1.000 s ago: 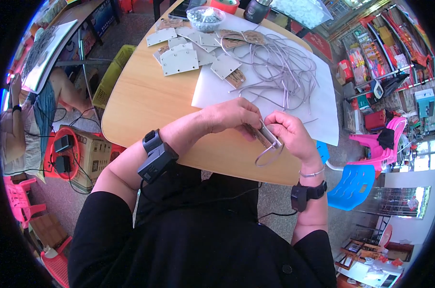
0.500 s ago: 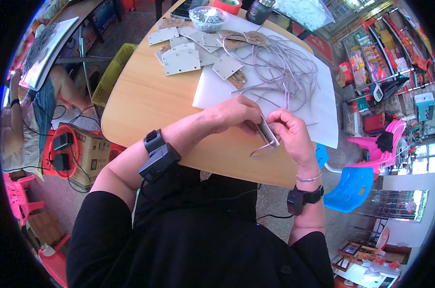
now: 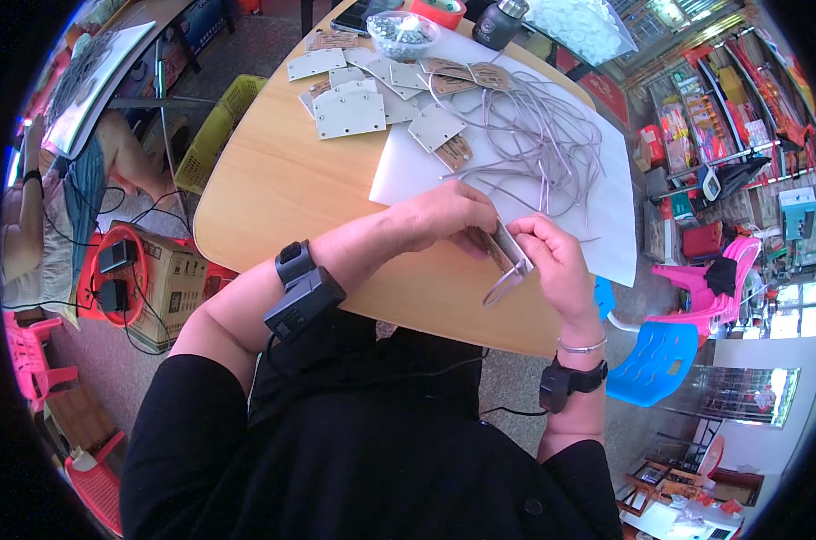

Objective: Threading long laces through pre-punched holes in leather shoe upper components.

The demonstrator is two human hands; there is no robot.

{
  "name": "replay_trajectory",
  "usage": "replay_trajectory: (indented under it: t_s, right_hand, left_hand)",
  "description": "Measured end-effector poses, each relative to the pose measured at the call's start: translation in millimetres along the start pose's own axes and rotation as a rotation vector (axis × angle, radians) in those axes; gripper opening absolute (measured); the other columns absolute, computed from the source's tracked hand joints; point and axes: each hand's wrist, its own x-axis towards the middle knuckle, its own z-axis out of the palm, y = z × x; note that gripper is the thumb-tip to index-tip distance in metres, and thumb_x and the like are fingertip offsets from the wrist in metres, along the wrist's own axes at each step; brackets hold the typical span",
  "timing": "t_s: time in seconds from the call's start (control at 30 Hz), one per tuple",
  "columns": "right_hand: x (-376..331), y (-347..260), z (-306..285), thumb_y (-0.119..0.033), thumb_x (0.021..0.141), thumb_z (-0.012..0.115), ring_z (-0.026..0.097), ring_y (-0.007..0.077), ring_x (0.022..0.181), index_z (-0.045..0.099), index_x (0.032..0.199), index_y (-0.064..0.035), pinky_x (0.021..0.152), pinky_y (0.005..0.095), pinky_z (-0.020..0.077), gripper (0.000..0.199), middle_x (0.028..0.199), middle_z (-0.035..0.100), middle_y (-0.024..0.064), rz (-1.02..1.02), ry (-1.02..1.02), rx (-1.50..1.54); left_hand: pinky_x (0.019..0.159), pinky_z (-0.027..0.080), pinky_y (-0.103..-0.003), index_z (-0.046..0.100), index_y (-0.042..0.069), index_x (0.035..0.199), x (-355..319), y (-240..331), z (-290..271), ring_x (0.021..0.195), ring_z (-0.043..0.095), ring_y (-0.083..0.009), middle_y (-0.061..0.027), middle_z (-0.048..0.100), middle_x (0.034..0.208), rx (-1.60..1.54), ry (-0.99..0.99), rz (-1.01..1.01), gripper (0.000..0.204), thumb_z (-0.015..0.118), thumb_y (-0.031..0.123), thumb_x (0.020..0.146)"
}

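Two hands are held close together above the near edge of the worktop point(image 3: 282, 171), toward its right corner, with a thin two-toned plate point(image 3: 510, 245) clamped between them. Its left side is gripped by the left hand point(image 3: 459, 218), probably for steadiness, and its right side is pinched by the right hand point(image 3: 552, 256). From its near end a loop of grey cord point(image 3: 496, 283) is hung below the fingers; whether cord is also pinched by the right hand cannot be told. The plate is tilted on edge, perhaps so that both faces can be reached. Beyond the hands, a tangle of grey cord point(image 3: 538, 135) is spread over a white sheet point(image 3: 613, 220), and drilled plates point(image 3: 350, 112) are heaped toward the far edge, seemingly for easy reach.
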Motion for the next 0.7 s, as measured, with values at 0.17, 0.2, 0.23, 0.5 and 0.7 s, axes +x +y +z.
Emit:
replay_trajectory:
  t_s: [0.17,0.2,0.23,0.5,0.7]
  right_hand:
    - [2,0,0,0.001,0.09,0.049,0.053,0.0041,0.077,0.06,0.097,0.0011,0.068,0.0188,0.0437,0.013,0.085,0.058,-0.0016,0.116,-0.019,0.295]
    - [3,1,1,0.001,0.09,0.049,0.053,0.0041,0.077,0.06,0.097,0.0011,0.068,0.0188,0.0437,0.013,0.085,0.058,-0.0016,0.116,-0.02,0.297]
    - [4,2,2,0.002,0.09,0.049,0.053,0.0039,0.077,0.06,0.098,0.0009,0.068,0.0188,0.0439,0.014,0.085,0.058,-0.0015,0.101,-0.035,0.293]
    - [5,-1,-5,0.003,0.088,0.049,0.056,0.0044,0.077,0.059,0.102,0.0008,0.069,0.0189,0.0456,0.017,0.085,0.061,-0.0003,0.121,-0.022,0.193]
    - [9,-6,4,0.005,0.086,0.052,0.057,0.0064,0.081,0.06,0.104,0.0003,0.074,0.0212,0.0466,0.02,0.091,0.061,0.0019,0.095,0.014,0.24]
  left_hand:
    - [0.077,0.055,-0.033,0.063,-0.007,0.09,-1,1,2,0.082,0.065,-0.0221,-0.0153,0.065,0.088,0.022,0.009,0.006,0.022,0.058,0.012,0.079]
    - [0.077,0.055,-0.033,0.063,-0.007,0.09,-2,1,2,0.082,0.065,-0.0221,-0.0154,0.065,0.088,0.037,0.01,0.004,0.022,0.058,0.012,0.08]
    - [0.077,0.055,-0.033,0.063,-0.006,0.09,-3,1,3,0.082,0.065,-0.0221,-0.0155,0.065,0.089,0.052,0.012,0.002,0.022,0.058,0.013,0.08]
    - [0.076,0.056,-0.032,0.063,-0.006,0.091,-3,3,2,0.081,0.065,-0.0217,-0.0142,0.065,0.087,0.06,0.013,0.013,0.023,0.06,0.014,0.08]
    - [0.073,0.058,-0.034,0.063,-0.006,0.089,-3,3,1,0.08,0.066,-0.0227,-0.0157,0.065,0.086,0.01,0.003,0.035,0.023,0.061,0.013,0.077]
